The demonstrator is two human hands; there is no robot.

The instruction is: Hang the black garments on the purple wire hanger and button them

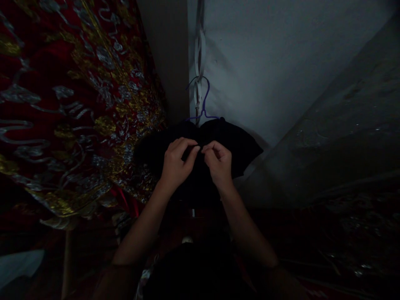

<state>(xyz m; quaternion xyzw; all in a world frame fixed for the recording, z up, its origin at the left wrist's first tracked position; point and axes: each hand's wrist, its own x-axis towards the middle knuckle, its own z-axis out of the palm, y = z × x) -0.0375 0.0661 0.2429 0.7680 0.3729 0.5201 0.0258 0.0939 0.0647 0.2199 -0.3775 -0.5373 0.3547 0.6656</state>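
A black garment (pixel 237 143), probably a shirt, hangs on a purple hanger (pixel 204 102) in front of me. My left hand (pixel 178 160) pinches the garment near the middle of its neckline, thumb against forefinger. Close beside it, my right hand (pixel 218 160) pinches the fabric in the same way, fingertips almost meeting those of the left. Whether a button or only cloth lies between the fingertips is too dark and small to make out. Most folds of the garment are lost in shadow.
The hanger hooks into a white chain-like strip (pixel 200 54) hanging by the pale wall (pixel 265 54). On the left, a red cloth with gold and silver embroidery (pixel 78 104) hangs close by. A wooden pole (pixel 66 258) stands at lower left. The floor area is very dark.
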